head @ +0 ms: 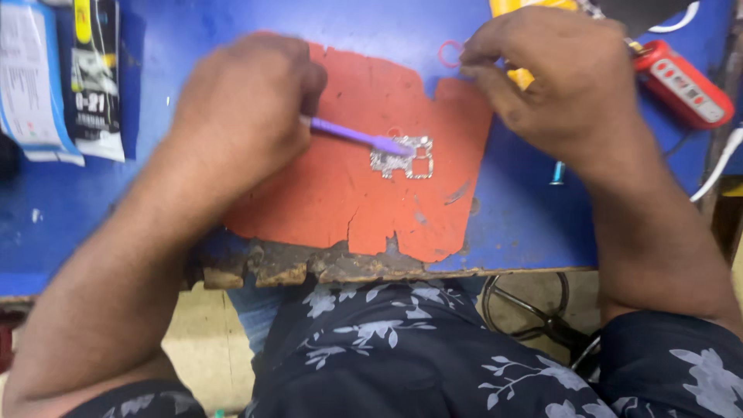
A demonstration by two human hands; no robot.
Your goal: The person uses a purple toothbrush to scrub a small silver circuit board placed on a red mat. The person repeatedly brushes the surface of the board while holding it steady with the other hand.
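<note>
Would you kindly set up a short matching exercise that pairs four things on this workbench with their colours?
Things:
1. brush held in the left hand
2. torn mat under the small metal frame
3. bench top
4. device beyond the right hand

Colours:
A. blue
B. red with a pale panel
C. purple
D. orange-red

Pairs: 1-C, 2-D, 3-A, 4-B
</note>
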